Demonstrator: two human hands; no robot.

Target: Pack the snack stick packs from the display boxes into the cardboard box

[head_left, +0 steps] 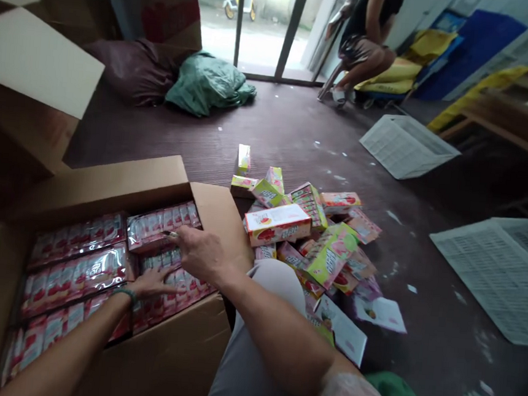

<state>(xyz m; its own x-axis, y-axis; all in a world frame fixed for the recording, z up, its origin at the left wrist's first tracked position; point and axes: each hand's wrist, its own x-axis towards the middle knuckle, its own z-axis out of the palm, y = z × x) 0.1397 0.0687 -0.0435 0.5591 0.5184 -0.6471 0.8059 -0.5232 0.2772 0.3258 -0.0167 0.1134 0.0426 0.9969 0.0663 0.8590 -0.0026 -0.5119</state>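
Packs (162, 226) likely light, slick; best held by ends. Left hand (148, 281) fingers wide; right hand (201, 253) pinching thin item (169, 233).

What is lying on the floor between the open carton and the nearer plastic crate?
Beside the carton, a heap of colourful boxes; then, towards the crate, dark floor with small white scraps. The head view shows this.

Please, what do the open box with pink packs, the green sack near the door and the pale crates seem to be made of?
Open box: cardboard, matte brown, with stiff folded flaps. Green sack: probably thin plastic, slightly shiny and crumpled; possibly woven. Pale crates: likely moulded plastic, with lattice walls.
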